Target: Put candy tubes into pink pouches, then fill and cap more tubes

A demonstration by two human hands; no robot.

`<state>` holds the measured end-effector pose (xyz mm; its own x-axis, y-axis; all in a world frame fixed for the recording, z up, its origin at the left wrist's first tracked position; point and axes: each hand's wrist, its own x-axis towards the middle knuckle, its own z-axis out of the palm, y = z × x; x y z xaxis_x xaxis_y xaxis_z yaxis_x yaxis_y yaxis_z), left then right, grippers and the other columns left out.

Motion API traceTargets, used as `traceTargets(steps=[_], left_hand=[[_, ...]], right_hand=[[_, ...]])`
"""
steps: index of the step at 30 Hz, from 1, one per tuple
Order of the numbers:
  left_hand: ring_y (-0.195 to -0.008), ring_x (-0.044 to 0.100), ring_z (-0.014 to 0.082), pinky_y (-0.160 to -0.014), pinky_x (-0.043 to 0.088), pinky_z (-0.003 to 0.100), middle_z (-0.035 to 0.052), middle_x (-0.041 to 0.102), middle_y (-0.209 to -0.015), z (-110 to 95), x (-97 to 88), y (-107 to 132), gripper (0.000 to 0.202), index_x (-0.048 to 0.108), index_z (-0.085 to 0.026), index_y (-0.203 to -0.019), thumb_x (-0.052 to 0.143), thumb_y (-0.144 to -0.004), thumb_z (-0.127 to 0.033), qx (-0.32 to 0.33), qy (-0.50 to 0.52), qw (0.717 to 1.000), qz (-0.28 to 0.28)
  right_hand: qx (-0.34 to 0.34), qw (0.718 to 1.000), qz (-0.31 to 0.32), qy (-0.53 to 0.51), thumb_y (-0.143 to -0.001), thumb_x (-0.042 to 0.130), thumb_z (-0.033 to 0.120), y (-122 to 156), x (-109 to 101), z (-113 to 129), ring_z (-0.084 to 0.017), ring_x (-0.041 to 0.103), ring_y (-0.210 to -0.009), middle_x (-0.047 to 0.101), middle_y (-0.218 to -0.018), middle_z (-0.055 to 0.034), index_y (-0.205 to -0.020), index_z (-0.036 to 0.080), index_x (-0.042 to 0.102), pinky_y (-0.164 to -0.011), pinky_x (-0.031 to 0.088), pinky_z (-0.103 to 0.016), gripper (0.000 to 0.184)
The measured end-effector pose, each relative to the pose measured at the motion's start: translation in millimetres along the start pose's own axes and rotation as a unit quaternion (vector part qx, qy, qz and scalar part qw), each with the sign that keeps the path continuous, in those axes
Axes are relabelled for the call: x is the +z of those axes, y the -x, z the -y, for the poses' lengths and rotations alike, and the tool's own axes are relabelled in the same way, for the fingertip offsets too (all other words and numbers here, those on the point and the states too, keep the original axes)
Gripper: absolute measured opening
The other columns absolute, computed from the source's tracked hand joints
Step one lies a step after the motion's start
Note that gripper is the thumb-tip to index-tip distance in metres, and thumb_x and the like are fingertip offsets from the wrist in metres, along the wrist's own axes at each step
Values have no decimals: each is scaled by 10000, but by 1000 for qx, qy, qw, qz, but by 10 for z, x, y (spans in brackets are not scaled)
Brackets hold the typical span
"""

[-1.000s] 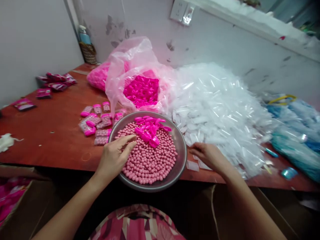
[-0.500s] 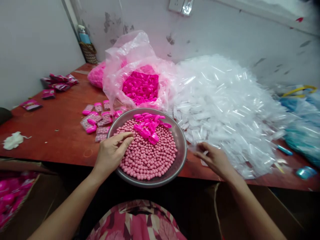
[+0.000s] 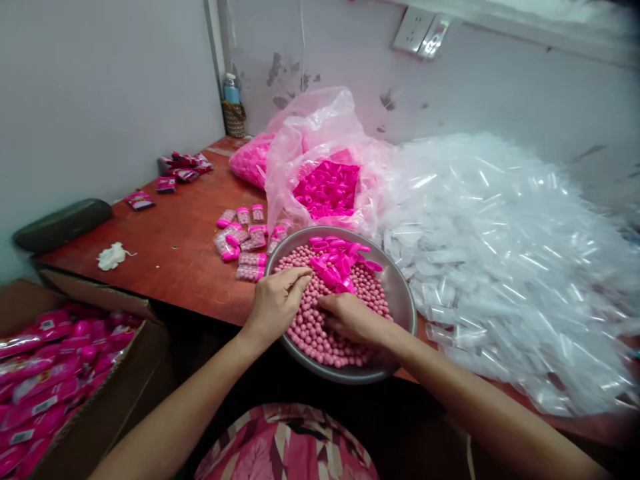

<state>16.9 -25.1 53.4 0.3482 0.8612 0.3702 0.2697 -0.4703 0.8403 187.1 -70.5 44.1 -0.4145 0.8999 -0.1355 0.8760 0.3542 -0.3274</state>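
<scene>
A round metal bowl (image 3: 406,293) at the table's front edge holds a heap of small pink balls (image 3: 313,333), with several bright pink caps (image 3: 340,261) on top. My left hand (image 3: 277,303) lies on the balls at the bowl's left side, fingers curled and pressed together. My right hand (image 3: 351,319) is in the bowl beside it, palm down and fingers curled; what it holds, if anything, is hidden. The two hands almost touch.
An open plastic bag of pink caps (image 3: 327,187) stands behind the bowl. A large heap of clear tubes (image 3: 500,253) fills the right side. Several filled capped tubes (image 3: 245,243) lie left of the bowl. A cardboard box of pink packets (image 3: 45,373) sits at the lower left.
My right hand has left the clear tube heap and moved left into the bowl beside my left hand. The view has swung left, bringing the box of packets into sight.
</scene>
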Motion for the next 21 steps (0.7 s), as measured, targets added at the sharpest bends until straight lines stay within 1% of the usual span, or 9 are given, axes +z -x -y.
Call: traceTargets(steps=[3, 5, 7, 9, 10, 12, 16, 18, 21], left_hand=[[-890, 613, 172, -821, 462, 271, 36, 673, -973, -11, -28, -3, 219, 650, -188, -971, 486, -833, -237, -10, 19, 1000, 18], [-886, 610, 182, -785, 472, 268, 49, 660, -1008, -41, -37, -10, 256, 630, -178, -1020, 540, -800, -272, -35, 48, 996, 60], [-868, 608, 185, -753, 473, 259, 48, 655, -1011, -81, -22, -21, 303, 618, -178, -1045, 588, -761, -279, -51, 88, 987, 125], [-818, 605, 174, -728, 462, 247, 35, 666, -933, -113, 17, -32, 241, 637, -174, -986, 574, -766, -252, -50, 128, 974, 182], [-793, 601, 168, -715, 455, 242, 29, 666, -883, -121, 42, -37, 198, 647, -165, -938, 553, -778, -235, -49, 145, 968, 200], [-751, 590, 162, -682, 443, 233, 27, 655, -816, -120, 88, -46, 168, 650, -145, -870, 521, -795, -222, -53, 166, 961, 216], [-796, 578, 173, -712, 429, 240, 39, 647, -869, -78, 137, -55, 206, 647, -135, -932, 518, -800, -227, -55, 175, 953, 243], [-848, 574, 182, -758, 423, 250, 45, 646, -899, -61, 144, -57, 229, 644, -135, -972, 512, -807, -224, -44, 182, 946, 264], [-884, 570, 188, -794, 415, 259, 53, 648, -920, -59, 150, -57, 244, 646, -137, -993, 516, -810, -233, -29, 179, 942, 283]], right_hand=[[64, 984, -33, -162, -772, 558, 172, 120, -110, -11, -123, 495, -568, 541, -640, 29, -734, 171, 527, -527, 381, -231, 49], [82, 950, -55, -295, -775, 580, 239, 195, -164, -7, -136, 535, -643, 557, -696, 21, -771, 172, 519, -585, 429, -250, 90], [85, 901, -81, -417, -765, 598, 272, 240, -178, 10, -151, 568, -729, 577, -759, 9, -808, 175, 502, -664, 464, -280, 144], [86, 865, -108, -482, -746, 622, 293, 264, -170, 27, -158, 585, -750, 582, -768, 6, -805, 180, 482, -687, 481, -298, 189], [86, 859, -123, -490, -738, 632, 301, 277, -169, 28, -158, 592, -743, 583, -764, 7, -806, 184, 477, -679, 488, -297, 206], [81, 870, -155, -462, -735, 642, 298, 312, -190, 12, -153, 607, -728, 592, -797, 1, -876, 191, 478, -655, 497, -285, 241], [20, 939, -181, -292, -796, 581, 227, 412, -337, -57, -147, 624, -785, 613, -966, -44, -1117, 212, 448, -685, 494, -270, 348], [-31, 964, -165, -208, -824, 537, 184, 443, -408, -79, -153, 609, -874, 619, -1017, -57, -1114, 211, 485, -756, 471, -273, 296], [-73, 972, -149, -164, -825, 534, 158, 446, -430, -94, -143, 606, -864, 644, -975, -46, -1041, 201, 536, -765, 452, -246, 220]])
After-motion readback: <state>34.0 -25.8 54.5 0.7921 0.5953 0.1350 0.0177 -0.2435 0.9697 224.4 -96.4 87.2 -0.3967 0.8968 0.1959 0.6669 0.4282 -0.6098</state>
